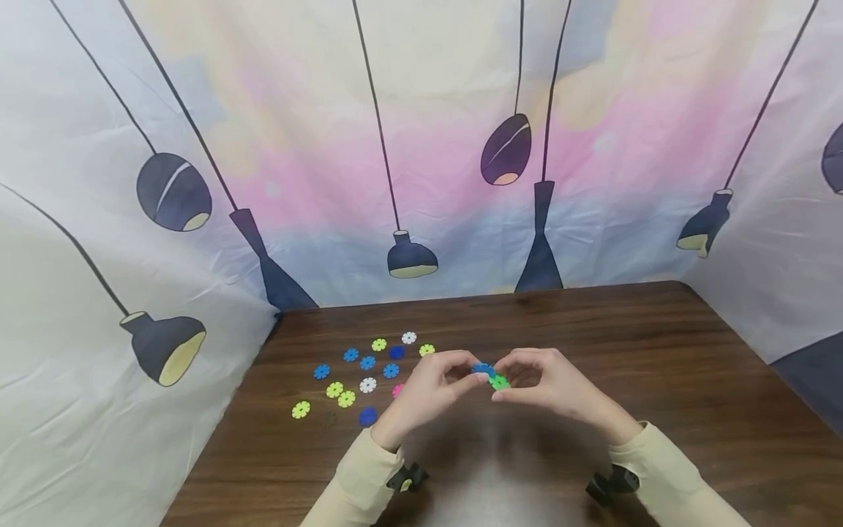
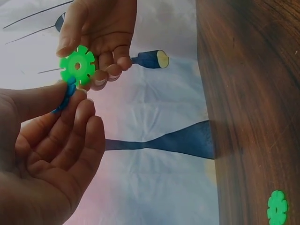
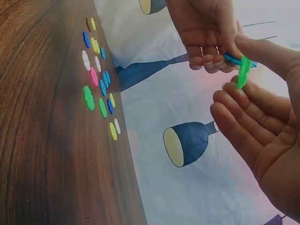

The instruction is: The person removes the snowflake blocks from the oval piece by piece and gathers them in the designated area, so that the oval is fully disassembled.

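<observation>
My left hand (image 1: 428, 391) pinches a blue notched disc (image 1: 484, 369) between thumb and fingers. Facing it, my right hand (image 1: 560, 382) pinches a bright green notched disc (image 1: 500, 383) by its edge. The two discs meet at their rims, set crosswise to each other, above the table. In the left wrist view the green disc (image 2: 78, 65) shows its face and centre hole, while the blue one (image 2: 67, 96) is edge-on and partly covered by the left thumb. In the right wrist view the green disc (image 3: 243, 72) is edge-on against the blue disc (image 3: 232, 59).
Many loose notched discs lie to the left on the brown wooden table (image 1: 658, 351): yellow (image 1: 301, 410), white (image 1: 367, 385), blue (image 1: 321, 372), pink (image 3: 93, 76) and green (image 3: 88, 98). A cloth backdrop (image 1: 454, 205) printed with lamps hangs behind the table.
</observation>
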`<state>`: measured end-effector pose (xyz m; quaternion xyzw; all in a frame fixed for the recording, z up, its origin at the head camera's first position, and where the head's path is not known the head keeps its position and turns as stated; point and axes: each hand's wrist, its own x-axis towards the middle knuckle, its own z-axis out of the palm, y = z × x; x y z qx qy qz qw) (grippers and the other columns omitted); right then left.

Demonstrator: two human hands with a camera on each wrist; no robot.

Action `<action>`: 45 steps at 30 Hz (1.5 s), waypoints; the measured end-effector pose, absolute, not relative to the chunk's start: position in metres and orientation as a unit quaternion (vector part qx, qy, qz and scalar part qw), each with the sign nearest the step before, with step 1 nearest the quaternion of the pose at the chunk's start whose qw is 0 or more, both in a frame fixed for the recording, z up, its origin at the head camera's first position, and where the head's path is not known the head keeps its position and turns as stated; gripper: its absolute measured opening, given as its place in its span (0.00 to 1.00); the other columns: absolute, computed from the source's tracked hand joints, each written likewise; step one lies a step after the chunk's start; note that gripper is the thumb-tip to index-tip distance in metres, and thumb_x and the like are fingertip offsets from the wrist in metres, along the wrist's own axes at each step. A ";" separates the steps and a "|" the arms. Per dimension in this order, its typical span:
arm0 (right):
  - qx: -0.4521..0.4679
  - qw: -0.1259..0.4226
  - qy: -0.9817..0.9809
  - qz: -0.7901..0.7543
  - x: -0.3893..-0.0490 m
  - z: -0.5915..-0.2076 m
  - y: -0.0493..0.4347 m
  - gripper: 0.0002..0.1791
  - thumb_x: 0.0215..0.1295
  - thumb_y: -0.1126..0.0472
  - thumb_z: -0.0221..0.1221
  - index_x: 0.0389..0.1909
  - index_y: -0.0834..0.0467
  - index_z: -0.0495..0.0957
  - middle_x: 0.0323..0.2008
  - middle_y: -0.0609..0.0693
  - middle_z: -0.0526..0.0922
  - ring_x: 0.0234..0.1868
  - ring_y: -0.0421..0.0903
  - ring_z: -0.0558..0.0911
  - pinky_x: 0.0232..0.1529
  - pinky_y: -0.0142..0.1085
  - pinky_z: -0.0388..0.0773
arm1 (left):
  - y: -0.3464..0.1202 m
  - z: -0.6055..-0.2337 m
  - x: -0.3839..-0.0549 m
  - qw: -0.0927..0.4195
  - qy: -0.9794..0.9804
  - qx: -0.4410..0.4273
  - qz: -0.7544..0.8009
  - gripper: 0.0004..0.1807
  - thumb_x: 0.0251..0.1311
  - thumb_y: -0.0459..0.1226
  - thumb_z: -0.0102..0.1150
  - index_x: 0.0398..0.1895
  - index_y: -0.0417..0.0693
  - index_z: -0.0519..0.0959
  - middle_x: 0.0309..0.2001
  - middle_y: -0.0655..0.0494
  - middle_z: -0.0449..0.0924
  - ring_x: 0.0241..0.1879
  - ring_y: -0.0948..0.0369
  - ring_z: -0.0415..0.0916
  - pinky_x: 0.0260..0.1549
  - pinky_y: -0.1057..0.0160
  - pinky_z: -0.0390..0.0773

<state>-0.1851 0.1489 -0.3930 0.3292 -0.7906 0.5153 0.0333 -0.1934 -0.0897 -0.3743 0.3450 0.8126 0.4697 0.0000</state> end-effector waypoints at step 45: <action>0.245 0.131 -0.868 0.412 -0.192 -0.389 0.178 0.18 0.58 0.43 0.71 0.48 0.42 0.83 0.41 0.34 0.82 0.44 0.35 0.81 0.46 0.38 0.78 | -0.133 -0.368 -0.226 -0.079 0.832 0.261 0.483 0.15 0.72 0.42 0.59 0.55 0.45 0.83 0.42 0.55 0.86 0.37 0.59 0.80 0.38 0.60 0.80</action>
